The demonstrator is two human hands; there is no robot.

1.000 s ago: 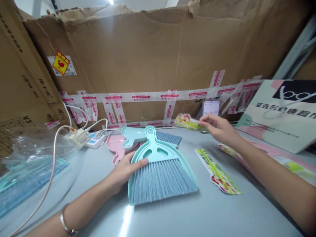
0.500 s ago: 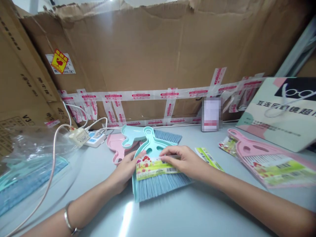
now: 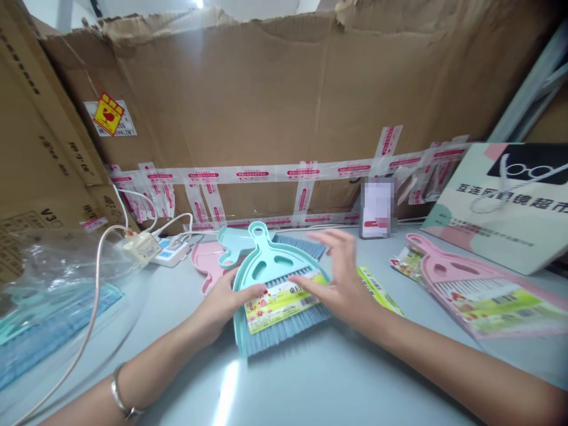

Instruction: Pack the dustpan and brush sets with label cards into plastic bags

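In the middle of the table is a turquoise dustpan-and-brush set (image 3: 266, 251), its handle pointing away from me and its blue bristles (image 3: 284, 337) towards me. A printed card label (image 3: 284, 305) lies across the bristles. My left hand (image 3: 226, 302) grips the set's left edge, thumb on top of the label and the other fingers hidden beneath. At the right edge, my right hand (image 3: 344, 290) is open, its fingers raised and apart, blurred by motion. Its thumb reaches over the label, apparently touching it. Behind lie a pink dustpan (image 3: 206, 257) and another turquoise dustpan (image 3: 237, 239).
A packaged pink dustpan set (image 3: 448, 266) and a loose yellow-green card (image 3: 377, 290) lie on the right. A phone (image 3: 377, 207) and a paper bag (image 3: 497, 207) stand behind. Leftward are a power strip (image 3: 171, 253), a cable (image 3: 95, 296) and bagged turquoise sets (image 3: 57, 319). Cardboard (image 3: 266, 100) walls the back.
My right hand has let go of the label's upper edge and spread its fingers upward. The label now sits lower on the bristles, and the left thumb has come onto it.
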